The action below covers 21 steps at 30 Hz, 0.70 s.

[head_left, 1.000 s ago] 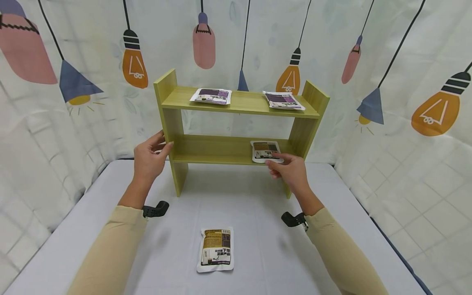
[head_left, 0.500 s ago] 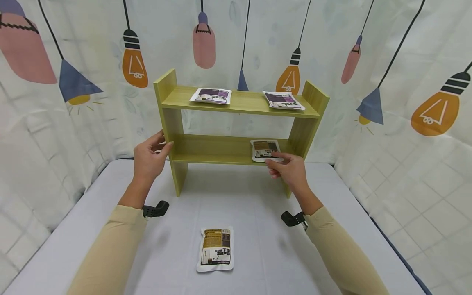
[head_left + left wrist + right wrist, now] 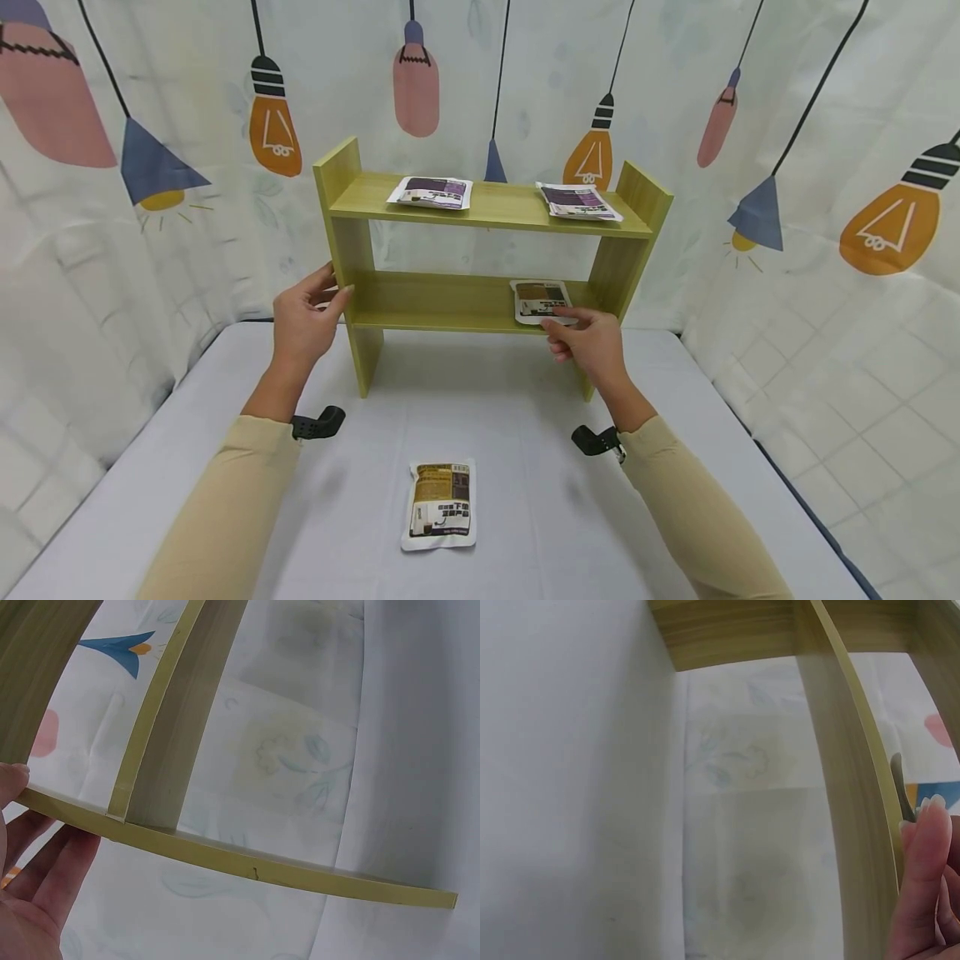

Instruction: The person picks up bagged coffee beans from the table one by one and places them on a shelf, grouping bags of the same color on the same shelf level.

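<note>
A small two-tier wooden shelf (image 3: 450, 321) stands on the table. My left hand (image 3: 306, 321) grips its left side panel (image 3: 247, 866), thumb on one side and fingers on the other. On the lower tier, at the right, lies a brown-and-white pouch (image 3: 531, 302). My right hand (image 3: 588, 337) pinches this pouch at its front right corner. In the right wrist view, the thumb (image 3: 926, 877) is right at the tier's front edge, and only a sliver of the pouch (image 3: 900, 784) shows above the board.
Two purple-and-white pouches lie on the upper tier, a left pouch (image 3: 431, 193) and a right pouch (image 3: 581, 202). Another brown-and-white pouch (image 3: 440, 506) lies on the white-covered table (image 3: 360, 517) in front. A curtain (image 3: 465, 50) printed with lamps hangs behind.
My right hand has pushed the brown-and-white pouch slightly farther back on the lower tier. The left hand has kept its grip on the side panel, and the shelf stays in place.
</note>
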Motion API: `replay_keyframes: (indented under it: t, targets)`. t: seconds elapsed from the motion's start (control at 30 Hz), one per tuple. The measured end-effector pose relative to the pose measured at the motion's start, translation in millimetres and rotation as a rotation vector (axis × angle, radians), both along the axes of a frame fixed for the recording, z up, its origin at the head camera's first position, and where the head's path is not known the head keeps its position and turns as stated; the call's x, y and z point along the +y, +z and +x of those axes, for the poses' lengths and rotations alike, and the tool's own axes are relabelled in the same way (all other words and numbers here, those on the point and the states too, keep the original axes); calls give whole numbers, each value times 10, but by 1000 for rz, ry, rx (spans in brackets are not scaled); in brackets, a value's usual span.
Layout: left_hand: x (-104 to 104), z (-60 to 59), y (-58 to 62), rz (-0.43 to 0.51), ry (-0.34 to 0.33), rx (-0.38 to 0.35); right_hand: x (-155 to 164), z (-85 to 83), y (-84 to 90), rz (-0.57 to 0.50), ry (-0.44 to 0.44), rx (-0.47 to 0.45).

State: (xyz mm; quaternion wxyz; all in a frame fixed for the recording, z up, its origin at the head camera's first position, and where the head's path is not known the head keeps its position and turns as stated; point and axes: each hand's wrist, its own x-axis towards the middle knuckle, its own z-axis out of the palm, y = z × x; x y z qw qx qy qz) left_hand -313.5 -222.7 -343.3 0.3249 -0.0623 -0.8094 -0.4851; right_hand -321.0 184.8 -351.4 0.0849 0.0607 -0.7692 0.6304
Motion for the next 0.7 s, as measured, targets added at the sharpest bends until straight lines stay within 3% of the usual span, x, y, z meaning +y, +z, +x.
replay_keyframes:
  t: [0.7]
  targets:
    - [-10,9,-11,-27,21,-3,-18,51,-22,-30,-24,43]
